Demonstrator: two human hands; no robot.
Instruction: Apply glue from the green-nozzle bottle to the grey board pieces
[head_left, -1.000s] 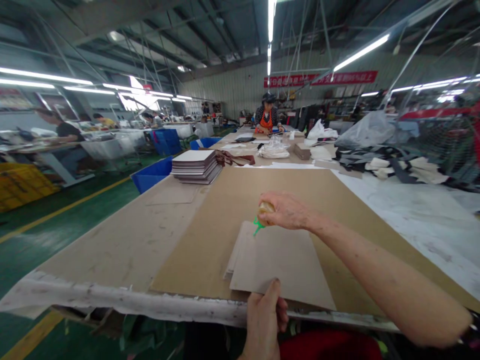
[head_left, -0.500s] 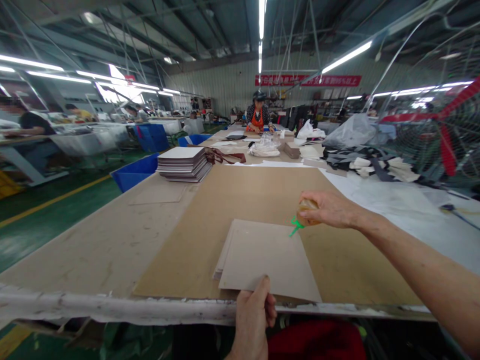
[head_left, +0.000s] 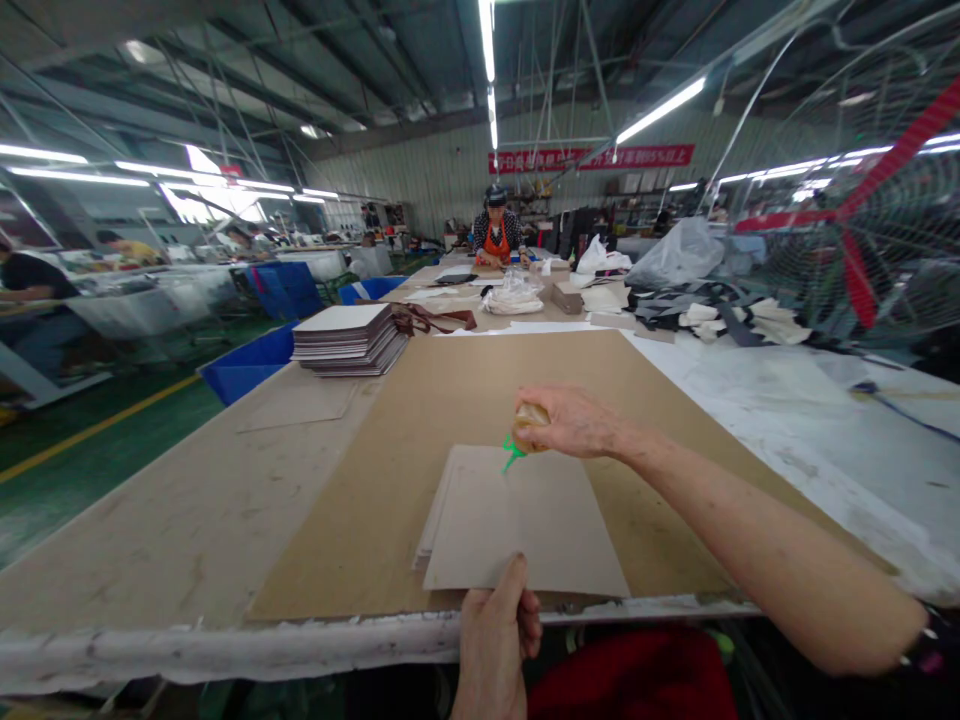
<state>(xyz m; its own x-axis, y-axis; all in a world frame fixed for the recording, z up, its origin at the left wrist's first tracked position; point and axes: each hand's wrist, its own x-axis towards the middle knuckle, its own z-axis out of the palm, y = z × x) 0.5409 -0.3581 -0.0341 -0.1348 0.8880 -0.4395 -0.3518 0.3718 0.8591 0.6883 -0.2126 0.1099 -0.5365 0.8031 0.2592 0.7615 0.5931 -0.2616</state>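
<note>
Between thumb and fingers, my left hand [head_left: 498,625] pinches the near edge of the top grey-beige board [head_left: 525,525], at the table's front edge. More boards show under its left side, slightly fanned. My right hand [head_left: 566,422] is wrapped round a small amber bottle [head_left: 531,428] tilted downward. Its bright green nozzle [head_left: 513,453] is over the far part of the top board; whether the tip touches is too small to tell. The boards lie on a large brown sheet [head_left: 360,480].
A tall stack of boards [head_left: 345,340] stands at the back left, beside brown straps [head_left: 435,318] and a blue bin [head_left: 251,365]. Dark and cream scraps [head_left: 720,310] lie at the back right near a red-bladed fan [head_left: 847,215]. Across the table is a person in an orange apron [head_left: 496,243].
My right hand has moved left with the bottle, from the top board's far right corner to above the middle of its far part. My left hand still holds the near edge. The view has shifted slightly.
</note>
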